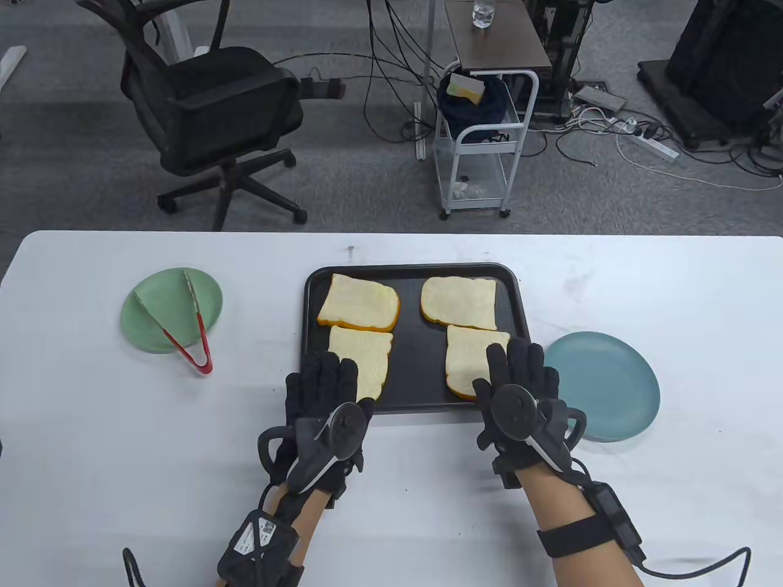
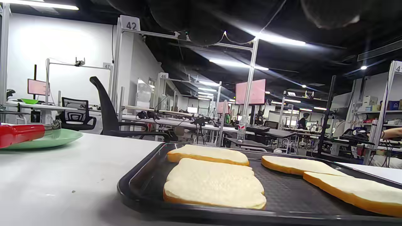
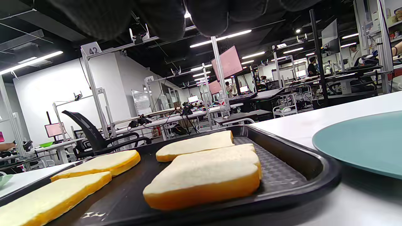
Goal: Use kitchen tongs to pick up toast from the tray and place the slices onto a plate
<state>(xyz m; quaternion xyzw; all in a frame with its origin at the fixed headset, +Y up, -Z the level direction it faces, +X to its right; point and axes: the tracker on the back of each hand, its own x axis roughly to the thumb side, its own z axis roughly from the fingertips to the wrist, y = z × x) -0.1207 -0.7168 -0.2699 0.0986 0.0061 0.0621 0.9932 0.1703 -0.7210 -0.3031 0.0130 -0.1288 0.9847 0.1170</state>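
Observation:
A black tray in the middle of the white table holds several slices of toast; they also show in the left wrist view and the right wrist view. Red-handled tongs lie across a green plate at the left, their handle seen low at the left wrist view's edge. A blue plate sits right of the tray. My left hand and right hand rest flat at the tray's near edge, fingers straight, holding nothing.
A black office chair and a white cart stand on the floor beyond the table's far edge, among cables. The table stretches wide on both sides of the tray.

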